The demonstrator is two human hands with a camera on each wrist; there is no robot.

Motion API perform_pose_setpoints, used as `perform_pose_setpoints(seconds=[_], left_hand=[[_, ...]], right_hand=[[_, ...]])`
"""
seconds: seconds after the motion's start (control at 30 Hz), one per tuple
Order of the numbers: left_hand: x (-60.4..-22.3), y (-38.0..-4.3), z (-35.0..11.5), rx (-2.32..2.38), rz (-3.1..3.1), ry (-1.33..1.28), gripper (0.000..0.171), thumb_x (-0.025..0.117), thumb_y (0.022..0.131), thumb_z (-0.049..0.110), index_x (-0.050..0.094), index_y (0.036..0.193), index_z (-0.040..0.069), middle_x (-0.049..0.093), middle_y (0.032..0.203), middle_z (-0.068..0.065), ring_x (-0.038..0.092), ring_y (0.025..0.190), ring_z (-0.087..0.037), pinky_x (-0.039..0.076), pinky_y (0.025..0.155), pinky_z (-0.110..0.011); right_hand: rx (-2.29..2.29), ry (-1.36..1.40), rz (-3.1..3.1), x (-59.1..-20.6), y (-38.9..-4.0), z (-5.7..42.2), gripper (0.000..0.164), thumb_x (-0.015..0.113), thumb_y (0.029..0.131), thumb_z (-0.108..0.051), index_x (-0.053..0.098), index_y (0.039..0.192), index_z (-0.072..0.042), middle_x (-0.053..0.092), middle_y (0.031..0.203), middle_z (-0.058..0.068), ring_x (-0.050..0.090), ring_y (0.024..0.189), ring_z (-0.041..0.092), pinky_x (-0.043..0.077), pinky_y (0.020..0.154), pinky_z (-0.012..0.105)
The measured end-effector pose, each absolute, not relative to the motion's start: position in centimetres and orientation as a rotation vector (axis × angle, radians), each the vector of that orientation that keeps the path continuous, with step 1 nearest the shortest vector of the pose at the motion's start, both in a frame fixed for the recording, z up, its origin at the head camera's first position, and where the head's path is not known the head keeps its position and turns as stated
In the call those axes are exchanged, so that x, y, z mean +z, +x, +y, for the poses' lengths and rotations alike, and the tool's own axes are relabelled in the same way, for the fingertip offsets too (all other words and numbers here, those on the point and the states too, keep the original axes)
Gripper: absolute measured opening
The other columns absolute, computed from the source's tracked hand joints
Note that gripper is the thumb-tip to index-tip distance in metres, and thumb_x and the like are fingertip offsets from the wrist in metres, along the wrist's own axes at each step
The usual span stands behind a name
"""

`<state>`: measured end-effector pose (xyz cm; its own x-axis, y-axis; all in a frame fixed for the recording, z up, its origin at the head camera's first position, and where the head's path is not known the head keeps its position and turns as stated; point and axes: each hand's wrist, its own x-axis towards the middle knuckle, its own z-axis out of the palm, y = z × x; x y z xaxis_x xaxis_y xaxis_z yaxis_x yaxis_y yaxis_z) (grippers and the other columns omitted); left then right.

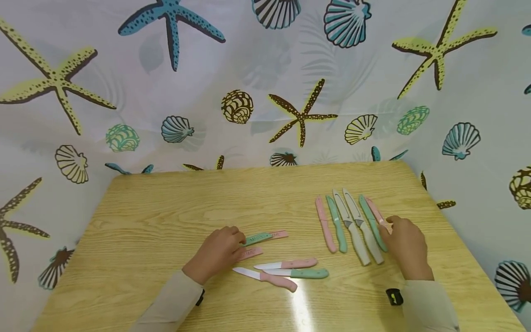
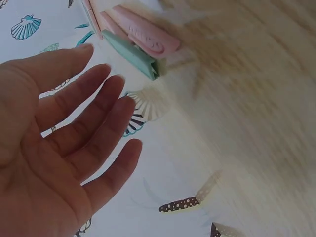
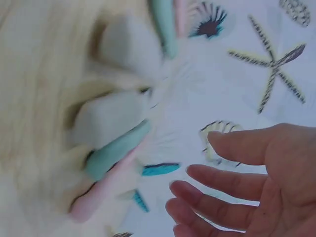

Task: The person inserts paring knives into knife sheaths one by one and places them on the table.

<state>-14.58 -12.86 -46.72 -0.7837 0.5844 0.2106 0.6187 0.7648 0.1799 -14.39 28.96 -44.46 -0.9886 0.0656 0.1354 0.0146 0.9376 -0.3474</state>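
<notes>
Your left hand (image 1: 221,249) is slack and empty, fingers spread, just beside three flat, plastic-looking sheaths at the table's (image 1: 174,207) middle — one green sheath (image 1: 258,238) between two pink ones, the nearer pink sheath (image 1: 251,253) and the farther pink sheath (image 1: 280,234). Whether a fingertip touches them, you cannot tell. Nearer and to the right lie three bare-bladed knives: two pink-handled (image 1: 279,280), one green-handled (image 1: 309,273). Your right hand (image 1: 406,244) is loosely curved and grasps nothing — it sits at the right end of six slim knives side by side: two pink (image 1: 326,226), two green (image 1: 338,226), two whitish (image 1: 356,234).
</notes>
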Motion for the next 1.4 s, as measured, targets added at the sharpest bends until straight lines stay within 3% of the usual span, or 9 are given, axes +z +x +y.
perform_pose_setpoints(seconds=[0.13, 0.3, 0.5, 0.73, 1.03, 1.4], left_hand=[[-46.9, -14.4, -12.4, -0.38, -2.929, -0.957, 0.019, 0.068, 0.085, 0.027, 0.067, 0.085, 0.008, 0.055, 0.078, 0.002, 0.048, 0.064, -0.009, 0.045, 0.056, -0.024], [-47.6, -14.3, -12.4, -0.402, -2.973, -0.944, 0.019, 0.073, 0.08, 0.024, 0.062, 0.082, 0.008, 0.045, 0.073, 0.004, 0.04, 0.062, -0.009, 0.04, 0.052, -0.023], [-48.6, -14.4, -12.4, -0.421, -2.94, -0.943, 0.016, 0.071, 0.082, 0.02, 0.062, 0.082, 0.007, 0.044, 0.072, 0.003, 0.041, 0.06, -0.008, 0.04, 0.053, -0.022], [-48.8, -14.2, -12.3, -0.407, -2.911, -0.954, 0.016, 0.071, 0.081, 0.016, 0.062, 0.085, 0.004, 0.047, 0.074, 0.001, 0.043, 0.062, -0.008, 0.042, 0.054, -0.022], [-48.7, -14.3, -12.2, -0.334, -2.9, -0.987, 0.016, 0.065, 0.087, 0.017, 0.063, 0.087, 0.001, 0.048, 0.076, -0.001, 0.044, 0.064, -0.009, 0.044, 0.057, -0.022], [-46.8, -14.5, -12.9, -0.406, -2.705, -0.926, 0.014, 0.061, 0.09, 0.012, 0.057, 0.098, 0.002, 0.052, 0.086, -0.003, 0.049, 0.076, -0.012, 0.046, 0.066, -0.022]], right_hand=[[0.546, 0.055, -2.921, -43.3, -13.5, 26.6, 0.036, 0.062, 0.088, -0.018, 0.06, 0.11, 0.011, 0.06, 0.094, 0.029, 0.052, 0.052, 0.02, 0.039, 0.04, 0.032], [0.553, 0.195, -2.894, -43.0, -12.7, 24.3, 0.033, 0.068, 0.084, -0.017, 0.064, 0.107, 0.007, 0.063, 0.095, 0.023, 0.058, 0.065, 0.027, 0.047, 0.05, 0.039], [0.588, 0.287, -2.872, -43.6, -12.1, 22.8, 0.032, 0.071, 0.081, -0.017, 0.065, 0.105, 0.004, 0.064, 0.098, 0.019, 0.06, 0.085, 0.033, 0.05, 0.066, 0.045], [0.733, 0.37, -2.886, -44.4, -11.5, 21.5, 0.03, 0.07, 0.083, -0.018, 0.066, 0.105, 0.002, 0.064, 0.102, 0.015, 0.059, 0.094, 0.032, 0.049, 0.075, 0.046], [0.763, 0.449, -2.871, -44.9, -11.1, 19.1, 0.025, 0.073, 0.079, -0.016, 0.068, 0.099, -0.003, 0.064, 0.094, 0.01, 0.059, 0.085, 0.027, 0.05, 0.07, 0.039], [0.683, 0.829, -2.752, -46.3, -9.0, 14.2, 0.021, 0.079, 0.07, -0.012, 0.068, 0.087, -0.006, 0.061, 0.086, 0.002, 0.05, 0.079, 0.013, 0.047, 0.067, 0.027]])
